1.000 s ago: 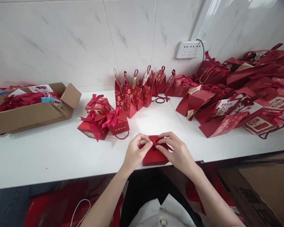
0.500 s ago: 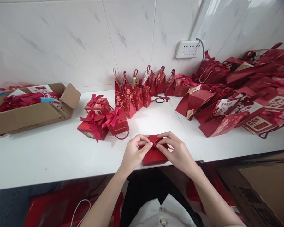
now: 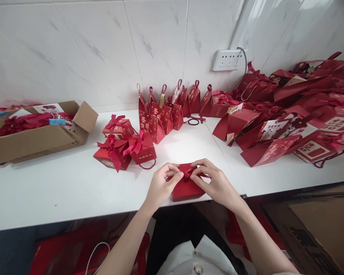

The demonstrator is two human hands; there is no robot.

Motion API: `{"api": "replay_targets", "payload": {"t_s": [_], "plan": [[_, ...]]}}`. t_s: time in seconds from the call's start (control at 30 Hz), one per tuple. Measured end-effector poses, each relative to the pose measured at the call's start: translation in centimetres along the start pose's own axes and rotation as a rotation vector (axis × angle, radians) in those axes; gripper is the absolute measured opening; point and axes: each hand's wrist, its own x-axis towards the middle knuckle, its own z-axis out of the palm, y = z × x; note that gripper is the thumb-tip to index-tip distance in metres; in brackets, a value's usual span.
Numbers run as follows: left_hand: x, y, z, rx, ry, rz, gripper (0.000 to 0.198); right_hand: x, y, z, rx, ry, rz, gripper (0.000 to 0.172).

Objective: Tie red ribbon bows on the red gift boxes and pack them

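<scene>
A small red box sits at the front edge of the white table, with a red ribbon bunched on its top. From the left, my left hand pinches the ribbon between thumb and fingers. My right hand pinches the ribbon's other side, and its lower fingers are curled over the box's right part. A small gap separates the fingertips of the two hands, with the ribbon's middle showing between them.
Red boxes with bows stand left of my hands. Upright red gift bags line the back, beside a black loop. A cardboard box of ribbons lies left; piled red boxes fill the right. A socket strip is on the wall.
My fingertips have moved slightly apart, the right ones a little to the right. More of the ribbon's middle shows between them. The box stays in place.
</scene>
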Motion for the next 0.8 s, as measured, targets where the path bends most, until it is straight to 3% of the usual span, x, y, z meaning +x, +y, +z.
{"api": "replay_targets", "payload": {"t_s": [0.1, 0.23, 0.47, 0.6, 0.8], "plan": [[0.0, 0.0, 0.0, 0.014, 0.017, 0.018, 0.022, 0.1, -0.1, -0.4, -0.020, -0.049, 0.002, 0.013], [-0.3, 0.0, 0.1, 0.100, 0.045, 0.146, 0.013, 0.2, 0.0, -1.1, -0.044, -0.098, -0.005, 0.013], [-2.0, -0.5, 0.3, 0.565, 0.281, 0.341, 0.009, 0.1, 0.9, -1.6, -0.039, -0.172, -0.061, 0.012], [-2.9, -1.2, 0.4, 0.649, 0.339, 0.360, 0.008, 0.1, 1.0, -2.0, -0.031, -0.204, -0.067, 0.013], [-3.8, -1.1, 0.8, 0.654, 0.332, 0.338, 0.008, 0.2, 0.5, -2.9, -0.146, -0.201, -0.045, 0.016]]}}
